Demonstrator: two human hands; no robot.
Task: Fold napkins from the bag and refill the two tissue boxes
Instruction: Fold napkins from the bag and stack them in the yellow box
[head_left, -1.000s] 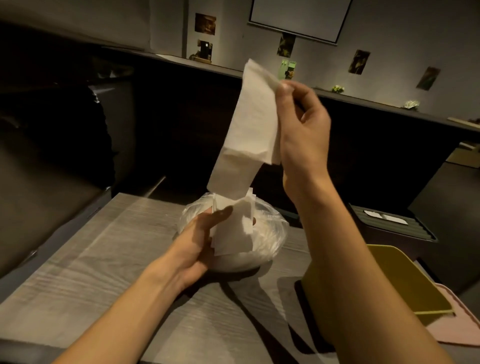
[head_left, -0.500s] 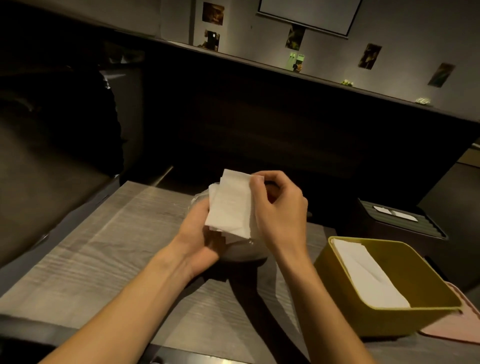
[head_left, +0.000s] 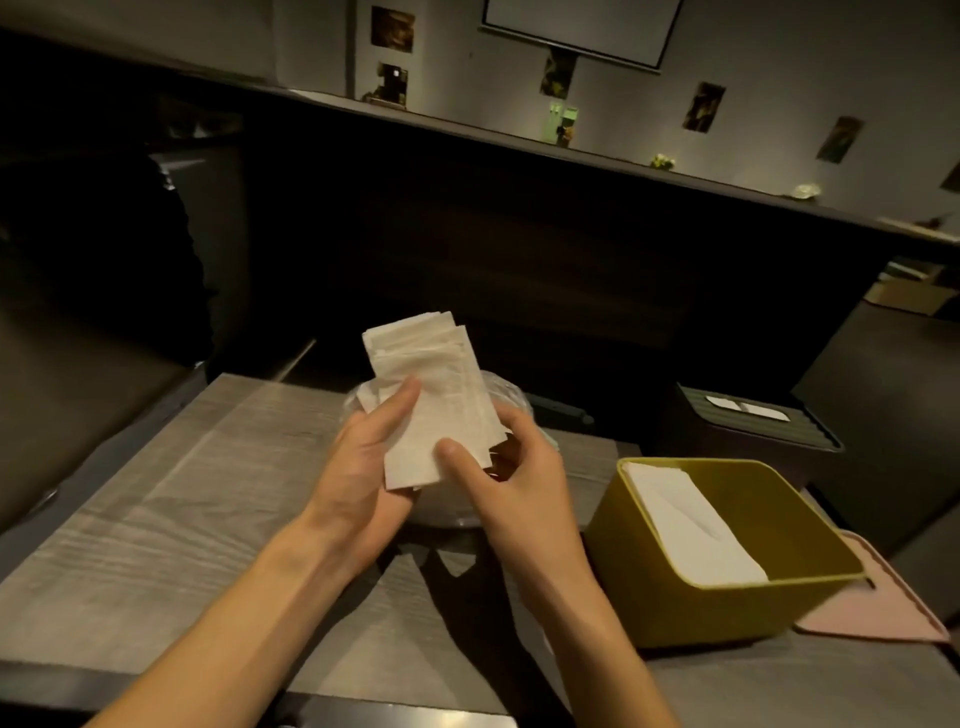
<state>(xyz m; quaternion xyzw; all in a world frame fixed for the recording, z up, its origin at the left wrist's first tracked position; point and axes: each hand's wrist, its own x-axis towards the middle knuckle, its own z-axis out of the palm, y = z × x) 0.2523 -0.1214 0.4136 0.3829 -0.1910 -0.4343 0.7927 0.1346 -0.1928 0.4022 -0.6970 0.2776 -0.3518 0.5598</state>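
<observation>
A stack of folded white napkins (head_left: 434, 395) stands tilted above the table, held between both hands. My left hand (head_left: 363, 462) cups it from the left with the thumb across its front. My right hand (head_left: 511, 478) grips its lower right edge, thumb on the front. Behind and under the hands lies the clear plastic bag (head_left: 506, 400) of napkins, mostly hidden. To the right sits a yellow tissue box (head_left: 727, 603), open at the top, with folded white napkins (head_left: 691, 525) along its left side.
The grey wood-grain table (head_left: 182, 509) stretches to the left. A pink lid or tray (head_left: 883, 608) lies behind the yellow box at the right edge. A dark slotted bin (head_left: 753, 421) stands beyond the table. A dark partition wall rises behind.
My right hand brought the long unfolded napkin down from high up and folded it onto the stack. Both hands now hold the stack, which has tipped back to the left.
</observation>
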